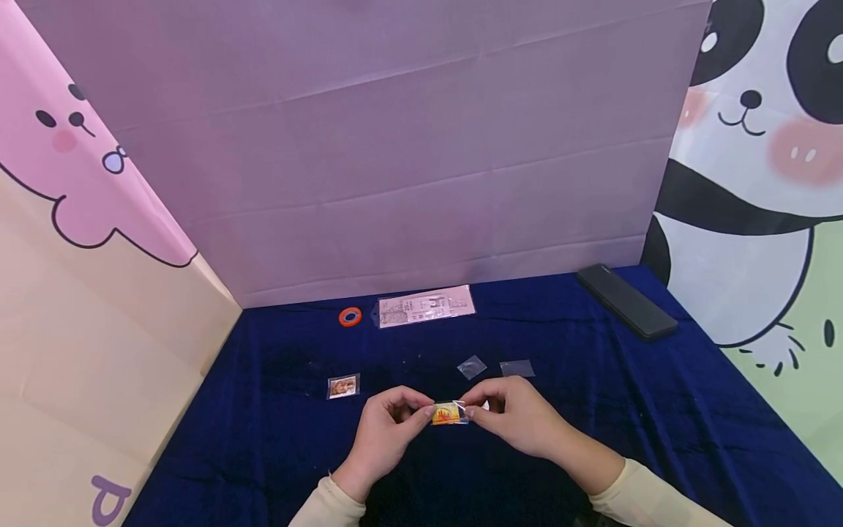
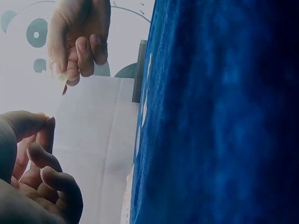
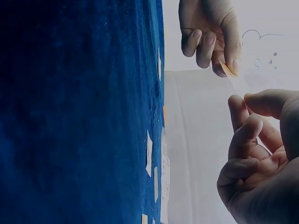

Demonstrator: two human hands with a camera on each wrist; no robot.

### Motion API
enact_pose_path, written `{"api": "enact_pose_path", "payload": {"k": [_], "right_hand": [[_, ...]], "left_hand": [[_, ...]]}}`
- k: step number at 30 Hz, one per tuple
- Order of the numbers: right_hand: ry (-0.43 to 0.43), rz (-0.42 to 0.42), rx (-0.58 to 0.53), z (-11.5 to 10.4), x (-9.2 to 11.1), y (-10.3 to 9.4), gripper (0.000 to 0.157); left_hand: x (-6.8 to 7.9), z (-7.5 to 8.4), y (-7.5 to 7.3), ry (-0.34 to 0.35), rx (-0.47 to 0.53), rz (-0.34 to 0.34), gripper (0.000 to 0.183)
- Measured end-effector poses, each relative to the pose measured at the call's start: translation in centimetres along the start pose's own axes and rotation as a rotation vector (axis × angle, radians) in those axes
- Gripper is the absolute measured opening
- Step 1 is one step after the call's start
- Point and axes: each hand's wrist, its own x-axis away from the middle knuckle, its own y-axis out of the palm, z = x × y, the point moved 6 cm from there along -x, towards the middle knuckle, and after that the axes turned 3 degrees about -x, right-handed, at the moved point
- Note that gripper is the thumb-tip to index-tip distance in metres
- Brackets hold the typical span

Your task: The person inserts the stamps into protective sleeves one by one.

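Between both hands, a small yellow and orange card (image 1: 448,413) shows in the head view, with clear plastic around it. My left hand (image 1: 394,424) pinches its left end between thumb and index finger. At the right end, my right hand (image 1: 516,417) pinches the clear plastic the same way, and a bit of white shows behind those fingers. The card is held above the cloth. Seen edge-on in the right wrist view, the card (image 3: 228,70) is a thin orange sliver at the left hand's fingertips. Its printed picture is too small to read.
A dark blue cloth (image 1: 283,454) covers the table. On it lie a sleeved picture card (image 1: 344,386), two clear plastic pieces (image 1: 471,367) near the right hand, an orange tape roll (image 1: 350,317), a pink printed packet (image 1: 426,306) and a black case (image 1: 626,301). Printed curtains surround it.
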Motion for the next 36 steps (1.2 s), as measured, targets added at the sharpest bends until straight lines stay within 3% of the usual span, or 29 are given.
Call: {"api": "enact_pose_path", "payload": {"k": [11,20,36], "right_hand": [[0.003,0.049,0.039,0.6,0.0,-1.1,0.007],[-0.006,0.093,0.128,1.7,-0.4,-1.9,0.010],[0.000,0.063,0.251,3.1,-0.8,-2.4,0.013]], "left_hand": [[-0.5,0.4,-1.8,0.022,-0.045,0.030,0.012],[-2.2,0.4,-4.1,0.035,-0.107,0.070,0.006],[-5.9,-3.1,-6.4,-0.099,-0.230,0.127,0.003]]}}
